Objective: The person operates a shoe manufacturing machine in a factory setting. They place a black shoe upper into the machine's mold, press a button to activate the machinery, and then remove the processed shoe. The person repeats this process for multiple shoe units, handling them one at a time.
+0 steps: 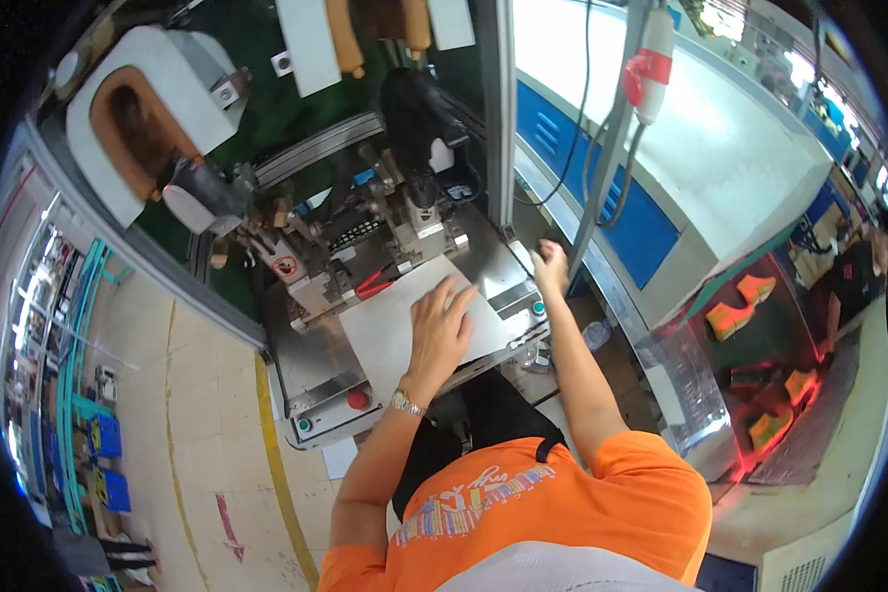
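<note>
My left hand (439,331) lies flat with fingers spread on the grey metal plate (380,331) of a bench machine; a watch is on that wrist. My right hand (551,266) is curled at the machine's right rear corner beside an upright metal post (592,212), and I see nothing held in it. A small green button (538,308) sits just below that hand. Behind the plate a black shoe (419,128) is mounted upright in the machine's clamp.
A red button (358,399) and a green button (304,425) sit on the machine's front left corner. A white-and-red pendant (649,69) hangs on a cable. Orange shoes (740,306) lie on a belt at right. A yellow floor line (276,464) runs left.
</note>
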A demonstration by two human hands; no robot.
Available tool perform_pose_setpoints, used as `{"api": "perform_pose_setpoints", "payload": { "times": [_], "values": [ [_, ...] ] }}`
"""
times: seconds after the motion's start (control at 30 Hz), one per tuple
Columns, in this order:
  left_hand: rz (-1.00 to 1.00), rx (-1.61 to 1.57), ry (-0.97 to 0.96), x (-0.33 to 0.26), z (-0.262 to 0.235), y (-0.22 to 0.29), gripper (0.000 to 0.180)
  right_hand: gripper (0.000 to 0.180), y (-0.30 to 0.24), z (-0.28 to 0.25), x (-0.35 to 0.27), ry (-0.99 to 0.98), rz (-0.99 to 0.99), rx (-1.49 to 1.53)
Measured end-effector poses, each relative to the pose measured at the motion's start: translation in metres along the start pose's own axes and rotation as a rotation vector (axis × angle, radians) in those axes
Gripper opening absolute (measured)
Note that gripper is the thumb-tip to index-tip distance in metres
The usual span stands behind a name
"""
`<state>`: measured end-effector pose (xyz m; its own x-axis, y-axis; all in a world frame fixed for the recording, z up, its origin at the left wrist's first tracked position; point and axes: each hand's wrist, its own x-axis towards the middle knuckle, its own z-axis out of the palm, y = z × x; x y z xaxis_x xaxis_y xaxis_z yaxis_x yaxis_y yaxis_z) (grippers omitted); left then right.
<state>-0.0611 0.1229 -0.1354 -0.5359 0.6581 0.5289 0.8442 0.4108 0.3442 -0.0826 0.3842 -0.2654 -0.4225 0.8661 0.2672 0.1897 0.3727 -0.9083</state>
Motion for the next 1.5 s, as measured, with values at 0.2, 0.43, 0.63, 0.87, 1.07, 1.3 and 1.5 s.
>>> {"api": "perform_pose_setpoints", "payload": {
  "times": [0.2, 0.43, 0.63, 0.87, 1.07, 1.3, 1.5],
  "values": [
    [-0.290, 0.023, -0.376, -0.065, 0.069, -0.042, 0.060, 0.057, 0.098, -0.038, -0.037, -0.334, 0.340, -0.005],
    [-0.302, 0.162, -0.475, -0.071, 0.089, -0.036, 0.077, 0.082, 0.084, -0.032, -0.042, -0.259, 0.375, -0.203],
    [-0.295, 0.243, -0.458, -0.073, 0.101, -0.040, 0.074, 0.080, 0.089, -0.035, -0.047, -0.268, 0.324, -0.125],
    [-0.271, 0.341, -0.444, -0.075, 0.106, -0.040, 0.068, 0.069, 0.094, -0.036, -0.049, -0.279, 0.285, -0.123],
    [-0.286, 0.359, -0.435, -0.077, 0.110, -0.039, 0.064, 0.062, 0.097, -0.041, -0.052, -0.297, 0.246, -0.032],
    [-0.319, 0.319, -0.447, -0.069, 0.108, -0.037, 0.057, 0.060, 0.102, -0.058, -0.070, -0.251, 0.183, 0.037],
    [-0.020, -0.094, -0.412, -0.070, 0.090, 0.028, 0.057, 0.053, 0.054, -0.118, -0.105, -0.404, 0.269, 0.303]
  ]
}}
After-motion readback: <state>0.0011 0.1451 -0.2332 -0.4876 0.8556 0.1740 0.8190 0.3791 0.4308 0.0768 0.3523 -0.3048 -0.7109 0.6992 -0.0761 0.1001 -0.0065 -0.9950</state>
